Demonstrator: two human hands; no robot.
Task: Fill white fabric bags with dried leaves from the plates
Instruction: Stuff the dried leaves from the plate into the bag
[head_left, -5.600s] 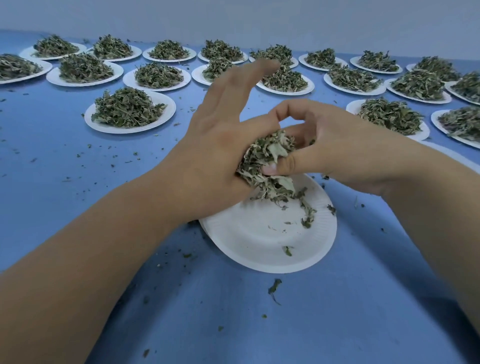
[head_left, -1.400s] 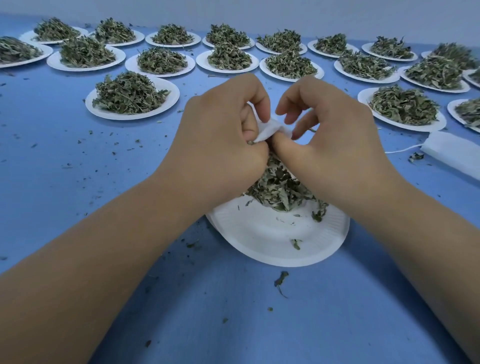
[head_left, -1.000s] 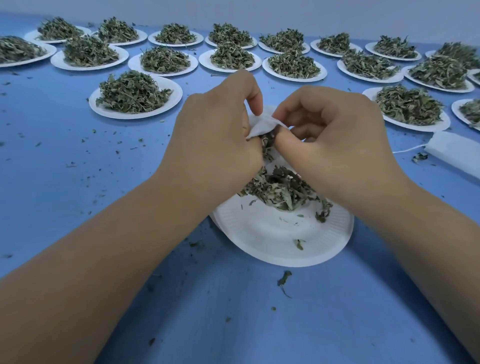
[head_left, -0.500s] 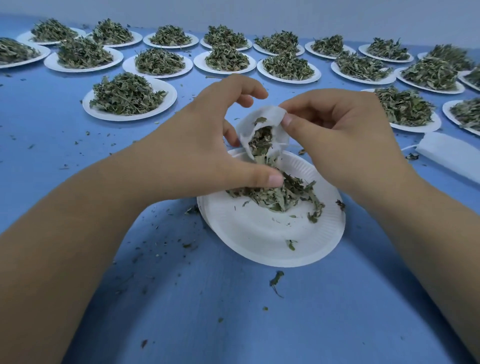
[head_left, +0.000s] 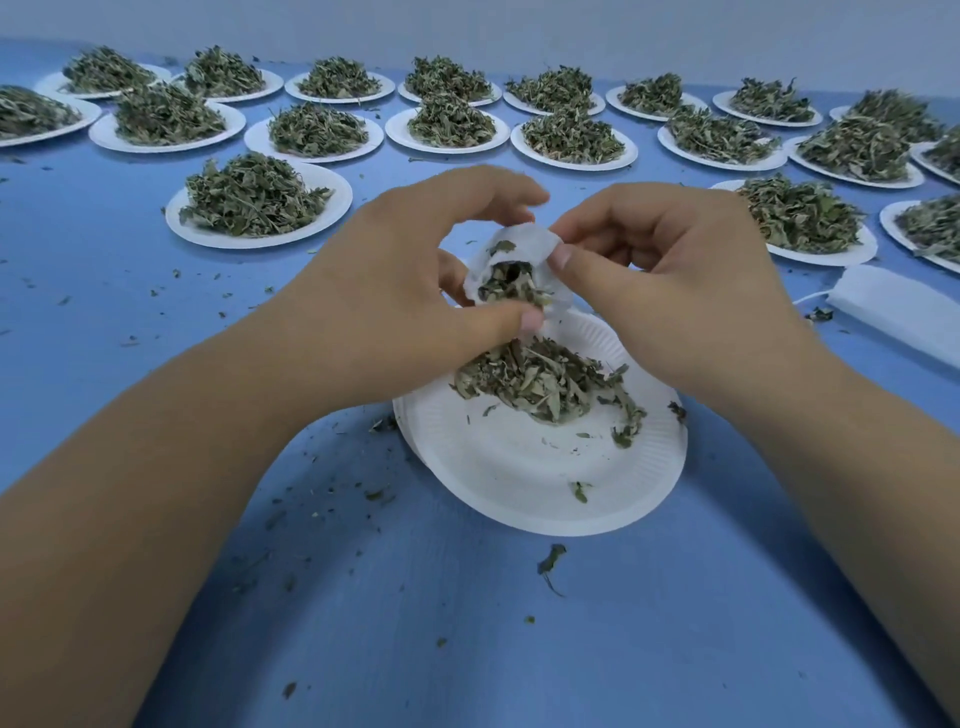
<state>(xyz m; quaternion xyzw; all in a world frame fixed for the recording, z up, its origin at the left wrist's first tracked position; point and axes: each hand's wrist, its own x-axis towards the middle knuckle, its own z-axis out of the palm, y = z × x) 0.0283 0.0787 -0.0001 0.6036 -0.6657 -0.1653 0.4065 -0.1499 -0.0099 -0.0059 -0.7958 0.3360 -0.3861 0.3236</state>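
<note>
A small white fabric bag (head_left: 524, 244) hangs open-mouthed just above the far edge of a white paper plate (head_left: 540, 483). My right hand (head_left: 670, 291) pinches the bag's rim between thumb and fingers. My left hand (head_left: 395, 306) pinches a clump of dried leaves at the bag's mouth, thumb at its lower lip. Dark leaf bits show inside the bag. A loose pile of dried leaves (head_left: 545, 384) lies on the plate below both hands.
Several white plates heaped with dried leaves, such as the nearest left plate (head_left: 260, 200), stand in rows across the far blue table (head_left: 467, 649). A flat stack of white bags (head_left: 904, 317) with a string lies at the right. Leaf crumbs litter the cloth.
The hands parted and the bag's mouth came open toward me. My left thumb moved up from the plate's pile to the bag's mouth with leaves. The view shifted slightly.
</note>
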